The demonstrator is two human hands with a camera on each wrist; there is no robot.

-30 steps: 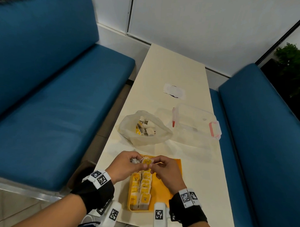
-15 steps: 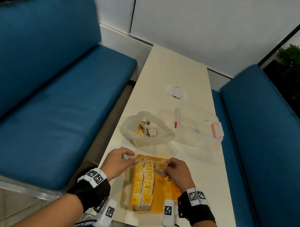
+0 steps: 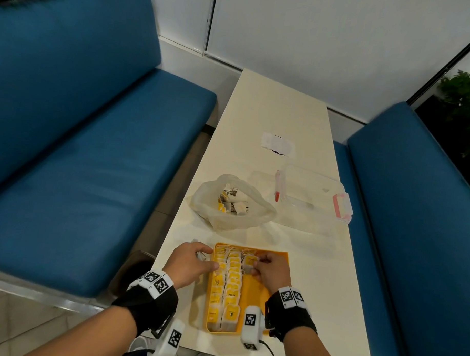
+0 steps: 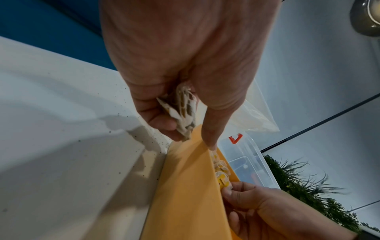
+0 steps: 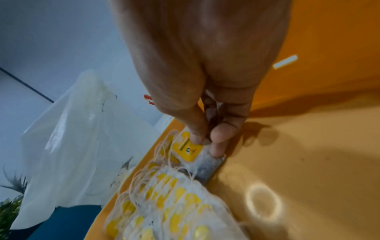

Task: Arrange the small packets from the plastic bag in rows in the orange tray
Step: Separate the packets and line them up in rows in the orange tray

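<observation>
The orange tray (image 3: 276, 256) lies at the table's near end with two rows of yellow-tagged white packets (image 3: 226, 278) along its left side. My right hand (image 3: 260, 262) pinches one packet (image 5: 188, 150) by its yellow tag at the tray's far end, right of the second row, its lower edge touching the tray floor. My left hand (image 3: 199, 257) sits at the tray's left rim, gripping a small bundle of packets (image 4: 184, 113); its forefinger touches the rim. The plastic bag (image 3: 233, 201) with more packets lies open beyond the tray.
A clear lidded box (image 3: 313, 196) with pink latches stands right of the bag. A piece of white paper (image 3: 277, 146) lies farther up the narrow table (image 3: 318, 274). Blue benches flank the table on both sides.
My hands have parted from the middle above the tray. The right hand carried one packet down to the tray's far right part; the left hand drew back to the left rim with its bundle.
</observation>
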